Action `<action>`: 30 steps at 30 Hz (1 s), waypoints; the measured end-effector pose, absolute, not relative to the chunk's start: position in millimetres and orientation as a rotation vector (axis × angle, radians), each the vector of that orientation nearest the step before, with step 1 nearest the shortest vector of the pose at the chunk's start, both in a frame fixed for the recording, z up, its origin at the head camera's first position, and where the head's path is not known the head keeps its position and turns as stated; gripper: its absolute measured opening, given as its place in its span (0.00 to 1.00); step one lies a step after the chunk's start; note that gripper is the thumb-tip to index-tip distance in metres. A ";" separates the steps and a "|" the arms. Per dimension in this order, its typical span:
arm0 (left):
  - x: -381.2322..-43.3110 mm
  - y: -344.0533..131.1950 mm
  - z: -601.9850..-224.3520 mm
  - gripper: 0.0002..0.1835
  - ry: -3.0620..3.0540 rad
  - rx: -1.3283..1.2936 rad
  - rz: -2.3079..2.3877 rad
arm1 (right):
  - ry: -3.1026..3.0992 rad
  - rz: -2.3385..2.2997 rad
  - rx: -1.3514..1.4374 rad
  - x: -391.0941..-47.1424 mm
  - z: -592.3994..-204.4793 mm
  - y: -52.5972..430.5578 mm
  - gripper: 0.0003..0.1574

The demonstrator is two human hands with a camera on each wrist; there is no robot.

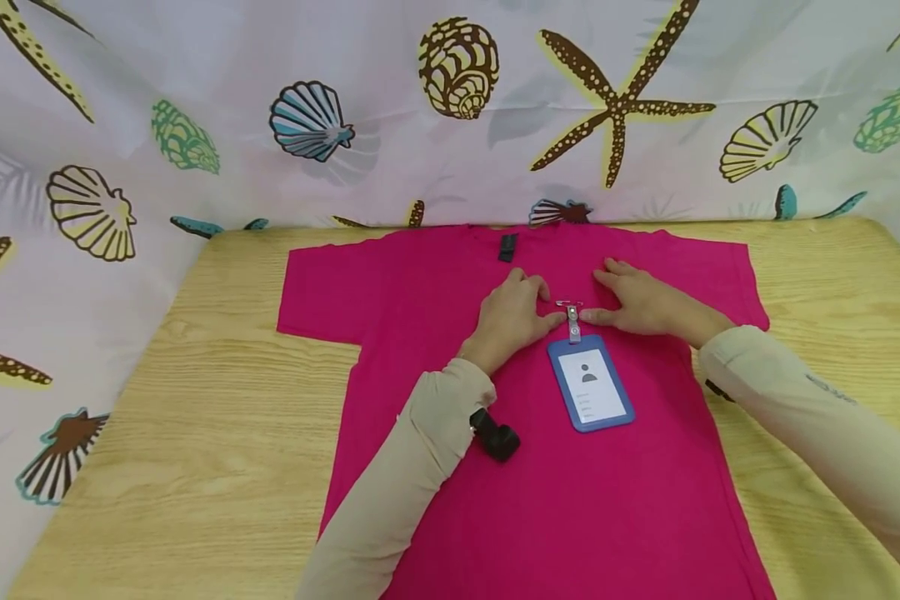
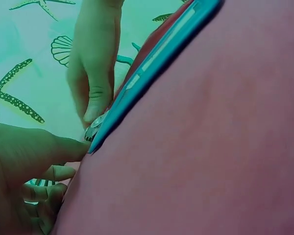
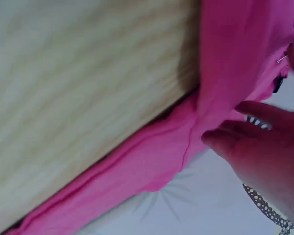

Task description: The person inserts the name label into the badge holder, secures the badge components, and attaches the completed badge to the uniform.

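Observation:
A bright pink T-shirt point(image 1: 547, 500) lies spread out with its collar at the far edge. On its chest rests a blue-framed ID badge point(image 1: 591, 385), tilted slightly, showing a white card with a person icon. A clear strap with metal snaps point(image 1: 573, 323) joins the badge to a safety pin point(image 1: 568, 303), which lies across the shirt above it. My left hand point(image 1: 512, 320) rests on the shirt, its thumb tip beside the strap. From the other side my right hand point(image 1: 640, 300) points its thumb at the strap, its fingers lying on the cloth.
A light wood table point(image 1: 225, 433) lies under the shirt. Behind and to the left hangs a white curtain point(image 1: 390, 50) printed with shells and starfish. Near the shirt's collar is a dark neck label point(image 1: 507, 247). A black strap point(image 1: 495, 435) hangs at my left wrist.

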State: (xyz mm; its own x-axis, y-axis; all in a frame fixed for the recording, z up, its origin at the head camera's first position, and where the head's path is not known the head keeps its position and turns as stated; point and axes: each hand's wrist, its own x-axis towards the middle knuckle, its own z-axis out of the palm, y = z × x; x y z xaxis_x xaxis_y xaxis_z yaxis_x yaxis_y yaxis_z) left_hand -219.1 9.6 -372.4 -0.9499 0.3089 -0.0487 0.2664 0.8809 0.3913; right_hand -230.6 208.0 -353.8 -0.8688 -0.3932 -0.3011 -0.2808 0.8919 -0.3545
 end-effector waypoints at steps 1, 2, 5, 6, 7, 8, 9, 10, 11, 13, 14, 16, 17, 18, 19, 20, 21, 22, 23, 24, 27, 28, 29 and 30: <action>-219.6 9.4 -372.6 0.19 2.931 0.452 0.598 | 2.701 -0.459 -0.515 -228.4 -353.1 208.6 0.50; -220.2 9.2 -372.7 0.19 2.924 0.456 0.603 | 2.710 -0.501 -0.536 -225.8 -352.4 209.1 0.47; -222.5 7.4 -373.0 0.17 2.912 0.468 0.606 | 2.703 -0.580 -0.620 -216.4 -350.1 209.9 0.42; -223.3 6.7 -372.8 0.17 2.912 0.471 0.600 | 2.690 -0.595 -0.641 -213.0 -349.6 209.3 0.41; -223.9 6.1 -372.5 0.17 2.911 0.470 0.595 | 2.676 -0.608 -0.654 -210.1 -349.4 208.2 0.40; -224.5 5.5 -372.2 0.17 2.911 0.471 0.587 | 2.662 -0.617 -0.668 -207.1 -349.2 206.7 0.39; -224.8 4.9 -371.7 0.17 2.908 0.472 0.582 | 2.650 -0.615 -0.669 -204.7 -349.2 205.3 0.37; -225.1 4.6 -371.5 0.17 2.905 0.470 0.576 | 2.644 -0.615 -0.673 -202.6 -349.4 203.6 0.35; -225.2 4.4 -371.1 0.17 2.903 0.468 0.572 | 2.642 -0.615 -0.676 -200.8 -349.5 201.8 0.32; -225.2 4.4 -370.7 0.17 2.899 0.470 0.569 | 2.655 -0.610 -0.688 -198.0 -349.9 198.8 0.27; -225.2 4.6 -370.8 0.17 2.898 0.477 0.562 | 2.666 -0.606 -0.693 -196.7 -350.1 197.6 0.25; -225.1 5.1 -371.1 0.17 2.898 0.491 0.556 | 2.695 -0.597 -0.710 -194.9 -350.6 195.7 0.22; -225.0 5.2 -371.2 0.17 2.897 0.497 0.555 | 2.709 -0.591 -0.721 -193.9 -350.8 194.9 0.21; -224.9 5.4 -371.5 0.16 2.897 0.504 0.555 | 2.724 -0.585 -0.726 -193.0 -351.4 194.5 0.21; -224.8 5.6 -371.6 0.16 2.897 0.509 0.554 | 2.739 -0.585 -0.728 -192.2 -352.0 194.0 0.20; -224.7 5.8 -371.9 0.16 2.898 0.513 0.554 | 2.753 -0.582 -0.732 -191.4 -352.7 193.6 0.19; -224.6 6.0 -371.9 0.16 2.898 0.515 0.556 | 2.767 -0.577 -0.730 -190.5 -353.1 192.9 0.18; -224.6 6.2 -371.8 0.16 2.898 0.515 0.559 | 2.779 -0.569 -0.721 -189.8 -353.5 192.2 0.18; -224.5 6.4 -371.7 0.16 2.898 0.514 0.561 | 2.791 -0.555 -0.705 -189.2 -353.9 191.6 0.17; -224.5 6.6 -371.6 0.16 2.898 0.513 0.562 | 2.801 -0.544 -0.688 -188.7 -354.2 190.8 0.17; -224.3 7.2 -371.1 0.16 2.897 0.510 0.561 | 2.818 -0.505 -0.650 -188.3 -354.4 188.8 0.17; -224.3 7.3 -371.3 0.16 2.898 0.511 0.563 | 2.818 -0.498 -0.642 -188.6 -354.6 188.6 0.16; -224.3 7.3 -371.6 0.16 2.899 0.513 0.564 | 2.815 -0.499 -0.637 -188.8 -354.3 188.6 0.15; -224.4 7.2 -372.1 0.16 2.901 0.517 0.568 | 2.810 -0.503 -0.635 -189.0 -354.3 188.8 0.15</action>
State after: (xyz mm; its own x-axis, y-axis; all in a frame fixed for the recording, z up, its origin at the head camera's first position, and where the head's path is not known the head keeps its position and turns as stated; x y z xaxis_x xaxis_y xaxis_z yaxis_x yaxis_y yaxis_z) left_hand -224.4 7.2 -372.1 -0.9311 0.3579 -0.0708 0.3049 0.8698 0.3881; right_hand -189.0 188.8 -354.3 -0.8834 -0.4494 -0.1330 -0.3754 0.8484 -0.3732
